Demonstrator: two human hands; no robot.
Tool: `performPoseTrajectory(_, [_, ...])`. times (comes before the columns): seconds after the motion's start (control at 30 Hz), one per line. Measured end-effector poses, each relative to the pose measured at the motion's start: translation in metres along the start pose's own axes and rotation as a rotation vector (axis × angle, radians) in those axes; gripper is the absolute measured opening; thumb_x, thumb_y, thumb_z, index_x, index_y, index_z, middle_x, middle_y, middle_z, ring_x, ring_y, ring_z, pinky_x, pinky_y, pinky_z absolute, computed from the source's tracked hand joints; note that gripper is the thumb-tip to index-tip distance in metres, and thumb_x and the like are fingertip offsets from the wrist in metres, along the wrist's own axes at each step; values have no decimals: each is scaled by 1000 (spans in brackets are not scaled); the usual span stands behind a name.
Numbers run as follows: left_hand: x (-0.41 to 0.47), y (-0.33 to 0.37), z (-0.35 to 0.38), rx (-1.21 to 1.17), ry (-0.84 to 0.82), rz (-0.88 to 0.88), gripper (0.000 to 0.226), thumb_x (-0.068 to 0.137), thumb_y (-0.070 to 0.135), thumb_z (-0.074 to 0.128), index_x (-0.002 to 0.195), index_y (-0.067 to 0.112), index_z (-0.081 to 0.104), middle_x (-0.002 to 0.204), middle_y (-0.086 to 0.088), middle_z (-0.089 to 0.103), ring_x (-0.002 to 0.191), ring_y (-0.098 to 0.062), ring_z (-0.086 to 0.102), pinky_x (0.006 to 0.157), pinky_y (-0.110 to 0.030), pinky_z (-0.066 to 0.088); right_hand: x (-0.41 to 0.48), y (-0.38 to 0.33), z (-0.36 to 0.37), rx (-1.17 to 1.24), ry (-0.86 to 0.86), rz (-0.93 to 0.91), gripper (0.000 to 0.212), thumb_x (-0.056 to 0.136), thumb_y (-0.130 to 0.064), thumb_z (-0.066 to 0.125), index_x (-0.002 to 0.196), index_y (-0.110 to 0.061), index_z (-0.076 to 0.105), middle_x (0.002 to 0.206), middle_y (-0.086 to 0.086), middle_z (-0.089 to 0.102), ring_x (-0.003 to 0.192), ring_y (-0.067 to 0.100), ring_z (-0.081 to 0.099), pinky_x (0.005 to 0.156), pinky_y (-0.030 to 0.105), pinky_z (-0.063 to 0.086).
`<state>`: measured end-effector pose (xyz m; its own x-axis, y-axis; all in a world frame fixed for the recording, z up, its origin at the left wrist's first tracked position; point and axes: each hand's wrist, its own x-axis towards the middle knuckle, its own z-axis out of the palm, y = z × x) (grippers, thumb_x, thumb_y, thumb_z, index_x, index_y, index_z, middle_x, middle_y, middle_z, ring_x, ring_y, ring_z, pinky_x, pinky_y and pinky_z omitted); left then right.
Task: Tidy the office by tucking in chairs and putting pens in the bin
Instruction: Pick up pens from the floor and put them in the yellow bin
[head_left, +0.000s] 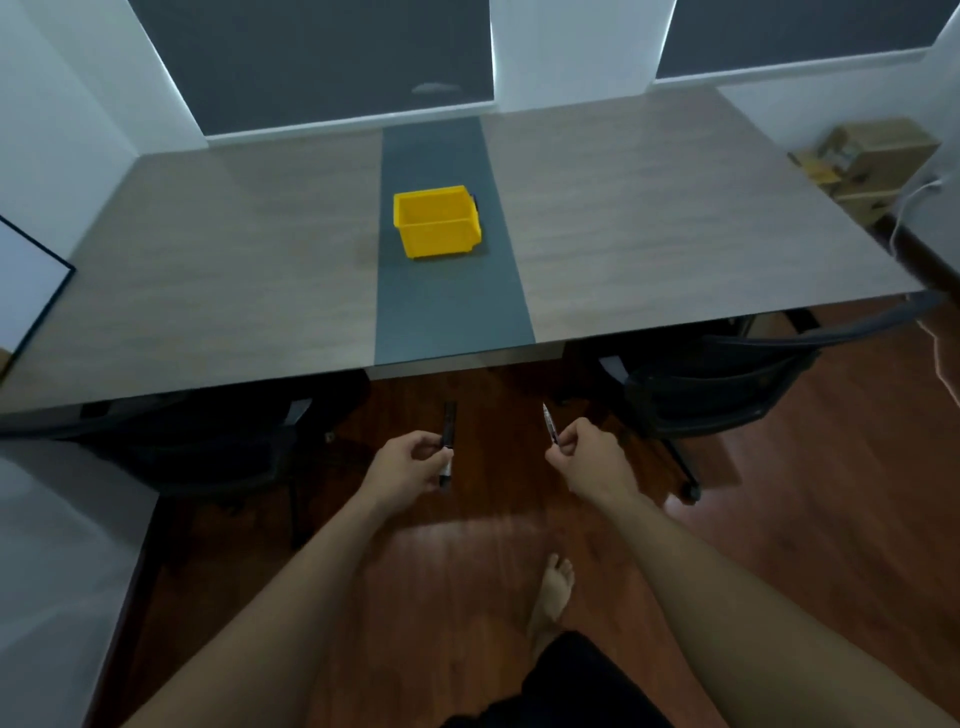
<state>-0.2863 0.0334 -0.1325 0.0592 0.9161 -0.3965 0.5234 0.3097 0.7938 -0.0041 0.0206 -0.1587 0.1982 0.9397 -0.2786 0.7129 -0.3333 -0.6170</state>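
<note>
A yellow bin (437, 223) stands on the dark centre strip of the long wooden table (208, 270). My left hand (410, 465) grips a black marker (448, 426) that points toward the table. My right hand (587, 457) holds a thin pen (549, 423), tip angled up and left. Both hands hover over the floor, short of the table's near edge. One black chair (208, 447) sits under the table on the left. Another black chair (727, 384) sits at the right, partly under the tabletop.
A white board with a dark frame (31, 291) leans at the far left. Cardboard boxes (872, 161) and a white cable lie in the right corner. A pale surface (57, 571) fills the lower left. My bare foot (553, 592) rests on the red-brown wooden floor.
</note>
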Motion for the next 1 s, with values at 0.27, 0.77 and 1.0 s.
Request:
performPoseTrajectory(0.27, [122,65,-26,-78,77,-38,23,101,24,71,124,19,72,109,-1,76,94,-17,78,70,-25,65,147,-44,-48,-19,-41,-54,17,90,-41,72,90,-33,56,84,-10,69,71,11,68,68,41,63])
performPoseTrajectory(0.77, [287,106,-85,-221,108,-68,27,99,18,72,126,15,69,114,-14,75,93,-26,77,80,-39,64,333,-119,-57,-13,-97,-89,14,85,-36,71,86,-29,58,82,-8,69,75,15,68,72,42,61])
performPoseTrajectory(1.0, [389,115,-139,-290,91,-70,24,100,7,69,122,11,61,112,-16,78,87,-26,71,71,-37,56,418,-172,-37,4,-50,-77,15,80,-34,72,84,-27,60,78,-7,69,75,15,67,71,40,59])
